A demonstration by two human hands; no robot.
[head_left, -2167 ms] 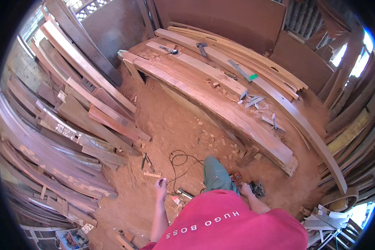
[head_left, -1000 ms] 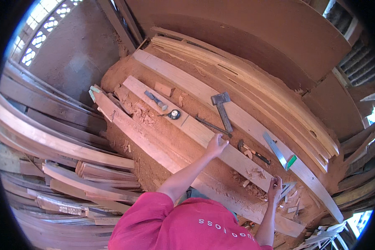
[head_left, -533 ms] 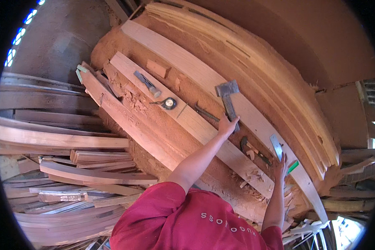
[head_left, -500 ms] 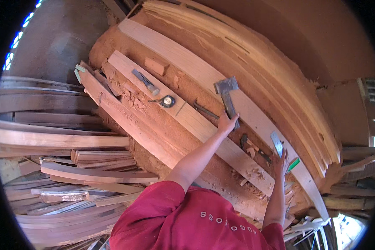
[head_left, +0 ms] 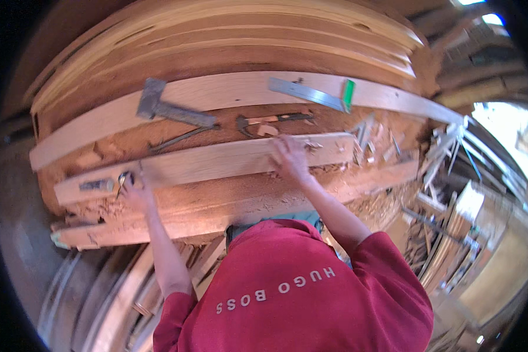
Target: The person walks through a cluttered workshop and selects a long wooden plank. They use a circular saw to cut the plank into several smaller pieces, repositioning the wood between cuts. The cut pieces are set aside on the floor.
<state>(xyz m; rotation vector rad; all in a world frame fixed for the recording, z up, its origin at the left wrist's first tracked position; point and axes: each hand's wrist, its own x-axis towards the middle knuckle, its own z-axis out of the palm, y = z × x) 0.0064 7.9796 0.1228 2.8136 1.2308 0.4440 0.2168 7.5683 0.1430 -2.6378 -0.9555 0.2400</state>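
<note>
My left hand [head_left: 136, 190], slightly blurred, has its fingers closed around a small dark tape measure [head_left: 124, 178] on the near pale board [head_left: 211, 164]. Part of the tape measure is hidden by the fingers. Just left of it lies a short flat grey tool [head_left: 97, 185] with a rounded end. My right hand [head_left: 290, 159] rests on the same board toward its right end, holding nothing, fingers apart. Beyond, on the long curved board [head_left: 229, 91], lie a dark, worn L-shaped square [head_left: 182, 112] and a square with a shiny blade and green stock [head_left: 308, 95].
A thin dark bar [head_left: 185, 139] and a tool with a curved dark head and reddish handle [head_left: 276, 119] lie between the boards. Curved planks [head_left: 264, 29] are stacked at the far side. Wood shavings [head_left: 366, 144] and sawdust cover the bench. Offcuts [head_left: 452, 234] stand at the right.
My left hand has let go of the dark square, leaving it on the far board, and moved to the tape measure. My right hand has come off the green square onto the near board. The view has turned.
</note>
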